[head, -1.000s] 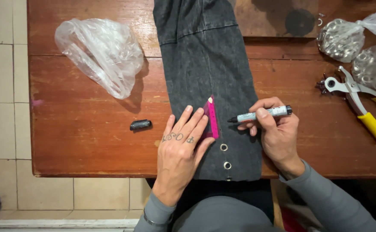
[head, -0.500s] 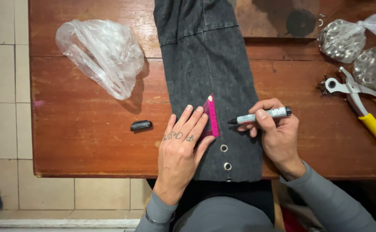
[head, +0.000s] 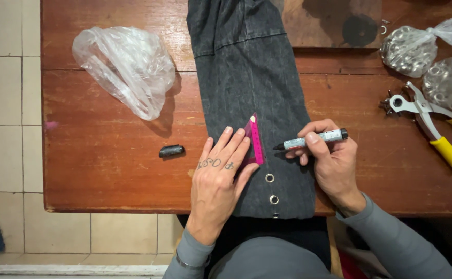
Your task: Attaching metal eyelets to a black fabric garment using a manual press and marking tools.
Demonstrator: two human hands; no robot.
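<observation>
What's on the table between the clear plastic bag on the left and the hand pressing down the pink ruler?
In the head view, a small black cap lies on bare wood between the bag and the left hand.

Things we can only see part of

The long dark grey cloth strip (head: pixel 251 93) runs off the top edge. The left hand (head: pixel 218 178) covers the lower part of the pink plastic ruler (head: pixel 257 142). The clear plastic bags of silver metal rings (head: pixel 412 49) are cut off at the right edge.
</observation>
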